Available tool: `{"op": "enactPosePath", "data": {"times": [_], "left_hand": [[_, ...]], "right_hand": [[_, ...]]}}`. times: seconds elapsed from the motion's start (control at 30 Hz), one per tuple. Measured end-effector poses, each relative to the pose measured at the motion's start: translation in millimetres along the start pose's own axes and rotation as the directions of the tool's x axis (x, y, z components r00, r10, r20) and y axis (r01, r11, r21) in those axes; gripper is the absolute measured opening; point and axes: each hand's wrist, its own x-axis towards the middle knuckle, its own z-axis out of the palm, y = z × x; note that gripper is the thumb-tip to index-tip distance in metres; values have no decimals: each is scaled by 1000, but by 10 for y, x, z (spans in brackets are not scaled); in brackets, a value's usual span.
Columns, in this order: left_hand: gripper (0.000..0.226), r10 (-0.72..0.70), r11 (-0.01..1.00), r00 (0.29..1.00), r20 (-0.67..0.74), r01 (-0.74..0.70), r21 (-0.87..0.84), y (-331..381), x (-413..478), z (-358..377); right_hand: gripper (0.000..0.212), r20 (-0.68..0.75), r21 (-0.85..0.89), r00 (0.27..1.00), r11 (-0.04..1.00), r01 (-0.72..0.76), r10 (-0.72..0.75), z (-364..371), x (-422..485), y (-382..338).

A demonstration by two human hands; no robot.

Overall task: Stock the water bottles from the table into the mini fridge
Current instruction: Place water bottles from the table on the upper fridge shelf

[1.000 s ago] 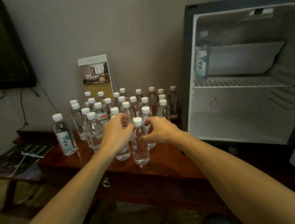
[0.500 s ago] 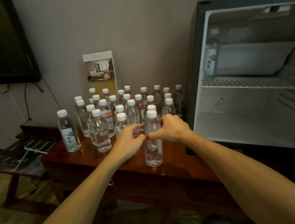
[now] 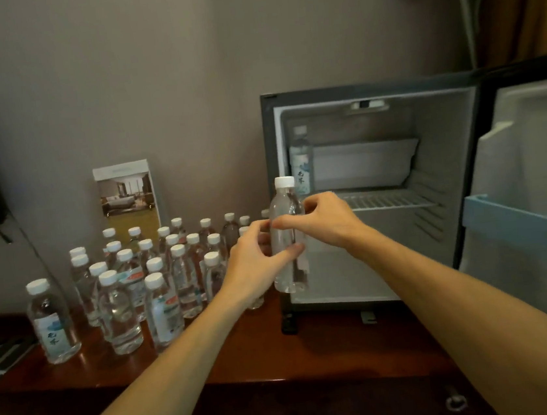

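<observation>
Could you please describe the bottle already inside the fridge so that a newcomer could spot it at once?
Look into the open mini fridge on the right of the wooden table. On its upper wire shelf, hard against the left wall, stands one labelled water bottle. It is the only bottle inside; the rest crowd the table or sit in the person's hands.

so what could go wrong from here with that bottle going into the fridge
The held bottle is pinched only by fingertips of the left hand and right hand, so it might slip. The bottle on the shelf stands at the left end of the fridge and could get knocked. A forearm might topple the crowded table bottles.
</observation>
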Motion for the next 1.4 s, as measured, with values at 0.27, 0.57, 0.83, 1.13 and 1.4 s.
{"op": "enactPosePath", "data": {"times": [0.27,0.57,0.83,1.13,1.4], "left_hand": [[60,-22,999,999,-47,20,-44,464,446,389],[67,-4,1000,1000,-3,4,-10,714,1115,733],[68,9,995,1000,24,-7,-95,767,1594,1022],[51,157,987,987,-22,-156,35,489,1917,1282],[48,298,912,939,-169,-228,340,409,2048,1354]], "right_hand": [[77,-47,374,980,913,-164,195,-416,8,50],[45,-48,610,945,759,-228,322,-817,465,357],[39,-61,707,934,675,-209,353,-945,879,545],[46,-202,600,960,799,-34,193,-782,1291,972],[44,-238,565,964,824,37,120,-673,1582,1122]]}}
